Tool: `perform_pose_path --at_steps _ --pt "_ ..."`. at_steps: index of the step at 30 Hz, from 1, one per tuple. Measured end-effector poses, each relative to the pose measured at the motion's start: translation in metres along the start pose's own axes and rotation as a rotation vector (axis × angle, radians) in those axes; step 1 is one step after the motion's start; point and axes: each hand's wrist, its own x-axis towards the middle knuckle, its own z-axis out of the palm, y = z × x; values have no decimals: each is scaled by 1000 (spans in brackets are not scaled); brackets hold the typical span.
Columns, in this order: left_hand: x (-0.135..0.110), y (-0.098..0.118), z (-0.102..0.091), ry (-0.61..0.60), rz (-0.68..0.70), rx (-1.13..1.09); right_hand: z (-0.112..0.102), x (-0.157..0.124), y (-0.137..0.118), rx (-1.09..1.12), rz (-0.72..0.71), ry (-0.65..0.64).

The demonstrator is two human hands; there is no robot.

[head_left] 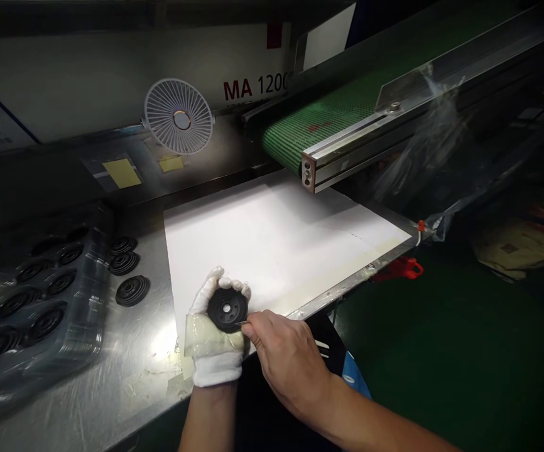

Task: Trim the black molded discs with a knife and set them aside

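Note:
My left hand, in a white glove with yellowish tape round the palm, grips a round black plastic wheel with a pale hole at its centre. Bare and closed, my right hand pinches a thin blade, whose tip meets the wheel's lower right rim. Fingers hide the blade's handle end. Both hands are over the near edge of a white sheet. Several similar black wheels lie on the metal table to the left.
A clear plastic tray with black wheels stands at the left. Behind the sheet are a small white fan and yellow notes. A green conveyor belt overhangs the sheet's far right. Red-handled tool hangs beyond the table edge.

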Motion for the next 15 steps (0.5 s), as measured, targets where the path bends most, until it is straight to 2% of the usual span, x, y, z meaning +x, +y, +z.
perform_pose_path --at_steps 6,15 --pt "-4 4 -4 -54 -71 17 -9 7 8 1 15 21" --pt "-1 -2 1 53 60 -10 2 0 -2 -23 -1 7"
